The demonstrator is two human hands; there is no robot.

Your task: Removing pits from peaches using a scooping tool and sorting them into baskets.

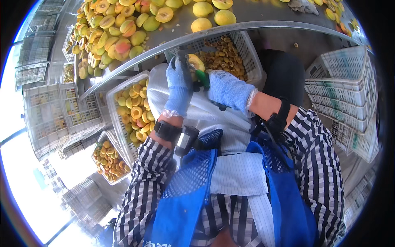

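My left hand (179, 75), in a blue knit glove with dark fingertips, holds a yellow halved stone fruit (196, 62) at its fingers. My right hand (227, 89), gloved in the same blue, grips a tool by its green handle (202, 78), close beside the fruit; the working end of the tool is hidden. Beneath the hands and beyond them stands a white plastic crate (243, 46) with many brown fruit pits or scraps (222, 57). On the metal table (176, 34) lie a large heap of yellow-green fruit halves (108, 37) and several yellow fruits (202, 10).
The table's raised metal edge (247, 24) runs in front of me. A crate of fruit halves (135, 111) stands left of my knees, another (109, 159) behind it. Stacked white crates stand at right (339, 89) and left (61, 117). A grey cloth (304, 6) lies on the table.
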